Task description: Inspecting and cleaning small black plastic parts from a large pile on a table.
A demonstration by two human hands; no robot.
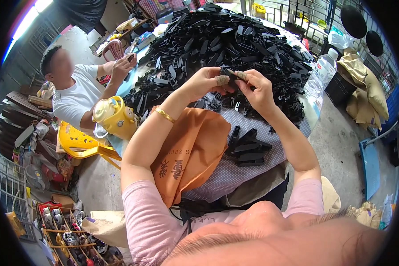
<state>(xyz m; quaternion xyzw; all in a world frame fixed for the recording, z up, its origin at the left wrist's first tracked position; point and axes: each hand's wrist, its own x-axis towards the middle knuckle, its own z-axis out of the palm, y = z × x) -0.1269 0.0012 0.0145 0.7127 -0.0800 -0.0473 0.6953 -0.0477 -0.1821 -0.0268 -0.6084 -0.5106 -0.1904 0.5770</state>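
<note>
Both hands meet over the near edge of a large pile of black plastic parts (217, 40). My left hand (207, 83) and my right hand (258, 92) pinch a small black plastic part (228, 72) between them. Beige wraps go round some of the fingers. The part's exact kind is partly hidden by the fingers. Below the hands, several long black pieces (249, 148) lie together on a dotted cloth (213, 181). An orange cloth bag (193, 150) with dark print lies beside my left forearm.
A yellow jug (119, 122) stands at the table's left edge, near a co-worker (75, 86) whose hands hold something small. A clear plastic bottle (321, 73) stands at the right edge. Brown sacks (368, 84) lie beyond it. A yellow chair (82, 139) is at left.
</note>
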